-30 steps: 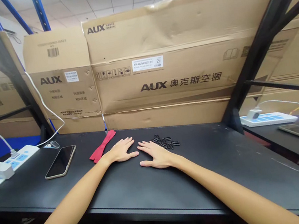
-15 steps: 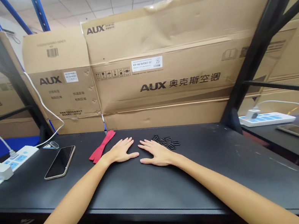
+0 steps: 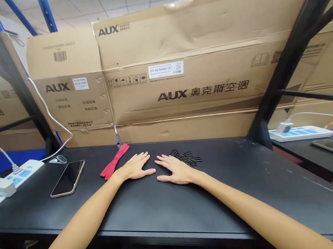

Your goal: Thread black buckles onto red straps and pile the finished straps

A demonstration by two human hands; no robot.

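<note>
Both arms reach in from the bottom corners of the view and lie low over the tabletop (image 3: 219, 205), the forearms angling inward so that the hands almost meet near the middle. The left hand (image 3: 134, 167) rests flat and palm down with its fingers spread; its grip is fully open and has hold of nothing. The right hand (image 3: 176, 172) lies the same way, open and empty, its thumb pointing toward the left hand across a small gap. A red strap (image 3: 114, 162) lies diagonally just beside the left hand, near its wrist. A loose cluster of small black pieces (image 3: 185, 156) sits just beyond the right hand's fingers. Farther left are a phone (image 3: 67, 178) and a white power strip (image 3: 10, 181). Large cardboard boxes (image 3: 178, 83) stand along the tabletop's back edge.
</note>
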